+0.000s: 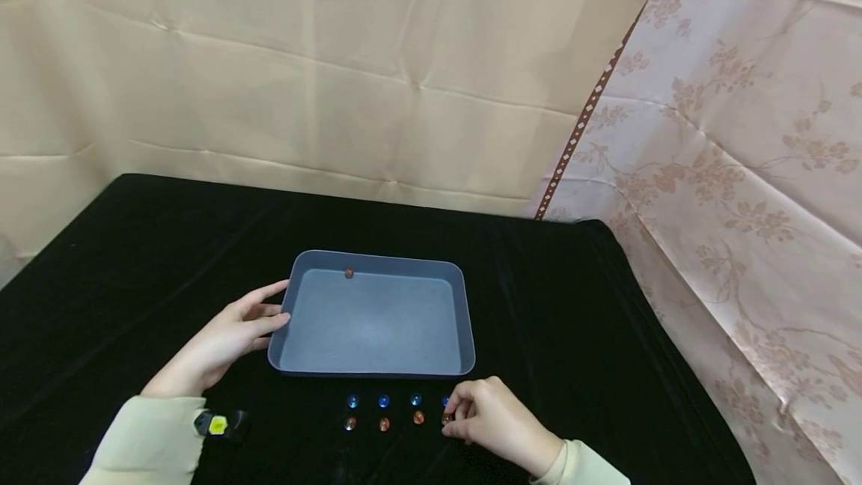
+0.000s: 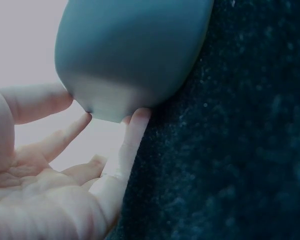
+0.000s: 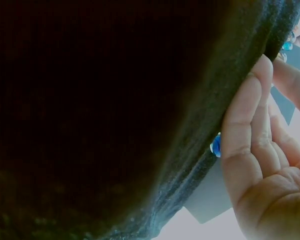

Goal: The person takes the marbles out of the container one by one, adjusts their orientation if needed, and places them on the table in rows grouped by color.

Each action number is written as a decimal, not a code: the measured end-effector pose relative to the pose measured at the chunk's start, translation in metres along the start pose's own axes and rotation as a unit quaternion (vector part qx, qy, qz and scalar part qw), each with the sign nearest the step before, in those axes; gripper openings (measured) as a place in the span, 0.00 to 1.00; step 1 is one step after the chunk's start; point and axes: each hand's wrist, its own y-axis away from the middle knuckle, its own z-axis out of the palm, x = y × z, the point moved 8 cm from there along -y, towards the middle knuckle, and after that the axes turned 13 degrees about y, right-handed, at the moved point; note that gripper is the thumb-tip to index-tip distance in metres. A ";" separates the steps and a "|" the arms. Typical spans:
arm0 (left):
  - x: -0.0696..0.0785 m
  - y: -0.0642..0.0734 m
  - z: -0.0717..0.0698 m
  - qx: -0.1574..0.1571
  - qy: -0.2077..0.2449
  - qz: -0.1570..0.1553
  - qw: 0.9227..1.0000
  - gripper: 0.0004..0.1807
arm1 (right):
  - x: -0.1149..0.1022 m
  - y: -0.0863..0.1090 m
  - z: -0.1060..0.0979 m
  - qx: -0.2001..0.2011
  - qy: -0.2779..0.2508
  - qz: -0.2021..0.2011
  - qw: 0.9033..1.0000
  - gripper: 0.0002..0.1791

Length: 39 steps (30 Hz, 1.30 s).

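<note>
A shallow blue-grey rectangular tray (image 1: 373, 320) lies on black cloth, with one orange marble (image 1: 349, 273) near its far wall. At the tray's left end, my left hand (image 1: 232, 339) holds the edge, thumb at the rim and fingertips against the outer wall (image 2: 110, 97). My right hand (image 1: 494, 421) is just off the tray's near right corner. Its thumb and fingertips pinch an orange marble (image 1: 447, 419) at the right end of the near row, partly hidden by the fingers. Beside those fingers is a blue marble (image 3: 216, 145), mostly covered in the head view.
In front of the tray run two short rows: blue glass marbles (image 1: 384, 401) farther away, orange marbles (image 1: 384, 424) nearer me. Black cloth (image 1: 539, 305) covers the table. Cream curtain (image 1: 337, 81) hangs behind, and a flowered curtain (image 1: 754, 133) hangs at the right.
</note>
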 end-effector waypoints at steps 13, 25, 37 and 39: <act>0.000 -0.001 0.000 0.004 0.002 -0.011 1.000 0.37 | -0.004 0.003 -0.010 0.000 0.001 -0.008 1.000 0.08; 0.000 -0.001 0.000 0.007 -0.002 -0.010 1.000 0.37 | -0.017 -0.001 -0.031 0.011 0.009 -0.015 1.000 0.10; 0.000 0.000 0.000 0.007 -0.005 -0.005 1.000 0.38 | -0.037 -0.008 -0.049 0.026 0.011 -0.033 0.999 0.12; 0.000 0.001 0.000 0.007 -0.005 -0.004 1.000 0.38 | -0.041 -0.010 -0.051 0.027 0.015 -0.035 0.999 0.12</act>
